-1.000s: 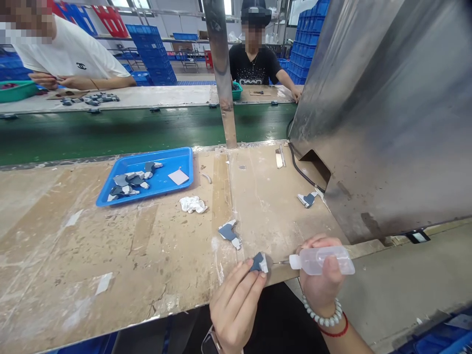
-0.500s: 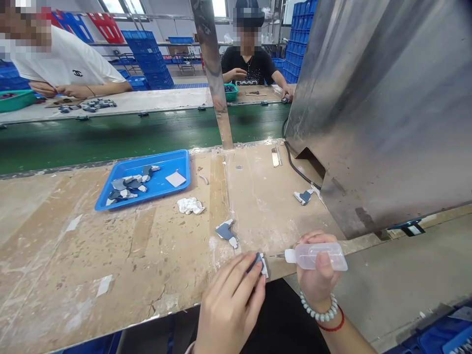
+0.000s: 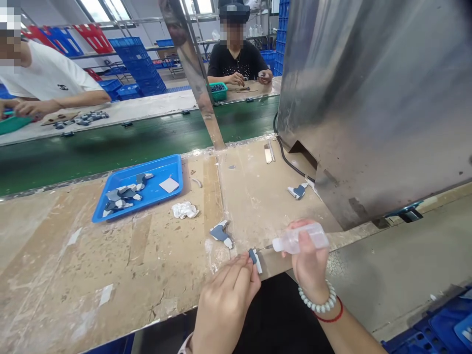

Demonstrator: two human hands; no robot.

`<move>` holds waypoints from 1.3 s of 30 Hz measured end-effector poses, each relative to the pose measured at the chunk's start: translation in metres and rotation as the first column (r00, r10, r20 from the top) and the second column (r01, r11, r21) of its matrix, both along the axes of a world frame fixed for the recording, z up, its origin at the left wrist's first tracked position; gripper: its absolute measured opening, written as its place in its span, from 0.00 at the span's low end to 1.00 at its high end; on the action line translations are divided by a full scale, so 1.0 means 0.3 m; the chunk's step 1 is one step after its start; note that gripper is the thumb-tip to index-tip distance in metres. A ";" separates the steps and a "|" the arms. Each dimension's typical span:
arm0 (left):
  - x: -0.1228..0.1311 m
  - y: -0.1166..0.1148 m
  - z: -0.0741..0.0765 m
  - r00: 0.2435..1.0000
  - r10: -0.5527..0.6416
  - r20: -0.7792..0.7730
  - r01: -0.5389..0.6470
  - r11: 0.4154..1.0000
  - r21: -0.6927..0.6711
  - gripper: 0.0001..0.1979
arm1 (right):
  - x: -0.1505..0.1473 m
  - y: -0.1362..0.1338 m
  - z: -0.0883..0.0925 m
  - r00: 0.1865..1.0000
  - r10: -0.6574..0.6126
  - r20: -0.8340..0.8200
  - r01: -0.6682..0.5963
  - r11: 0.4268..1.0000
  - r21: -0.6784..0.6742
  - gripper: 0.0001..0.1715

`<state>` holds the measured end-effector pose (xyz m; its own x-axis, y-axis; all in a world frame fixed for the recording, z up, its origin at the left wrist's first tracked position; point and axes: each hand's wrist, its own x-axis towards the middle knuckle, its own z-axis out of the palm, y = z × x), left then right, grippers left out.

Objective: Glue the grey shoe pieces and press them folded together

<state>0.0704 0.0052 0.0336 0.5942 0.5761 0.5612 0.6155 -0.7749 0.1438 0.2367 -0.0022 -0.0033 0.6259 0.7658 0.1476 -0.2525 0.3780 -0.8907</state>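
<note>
Near the table's front edge, my left hand (image 3: 232,290) has its fingers closed on a small grey and white piece (image 3: 255,260). My right hand (image 3: 309,260) grips a translucent bottle (image 3: 302,238) lying nearly level, its thin needle tip pointing left at the piece. The tip is close to the piece; whether they touch is too small to tell. Just beyond my left hand lies another grey and white piece (image 3: 221,233). A similar part (image 3: 298,191) rests further right, beside the metal housing.
A blue tray (image 3: 173,196) holds several grey and white pieces and a pale square. Crumpled white material (image 3: 185,210) lies before it. A metal housing (image 3: 361,123) stands right, with a black cable. Beyond the green conveyor (image 3: 147,137), two people sit working.
The bottle and my right hand have moved left, bringing the needle tip closer to the held piece. The camera view has shifted. Across the conveyor, both people's hands have moved.
</note>
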 end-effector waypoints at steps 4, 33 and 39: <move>-0.007 0.013 -0.018 0.990 0.053 0.132 -0.041 0.995 -0.091 0.07 | 0.009 0.034 0.022 0.995 0.074 -0.070 -0.079 0.995 -0.068 0.15; -0.027 0.042 -0.011 0.910 0.308 0.278 -0.067 0.770 -0.634 0.10 | -0.024 0.024 0.072 0.987 0.097 0.126 -0.087 0.993 -0.078 0.18; -0.025 0.039 -0.006 0.908 0.313 0.279 -0.061 0.758 -0.650 0.11 | -0.027 0.023 0.065 0.984 0.128 0.122 -0.119 0.990 -0.074 0.18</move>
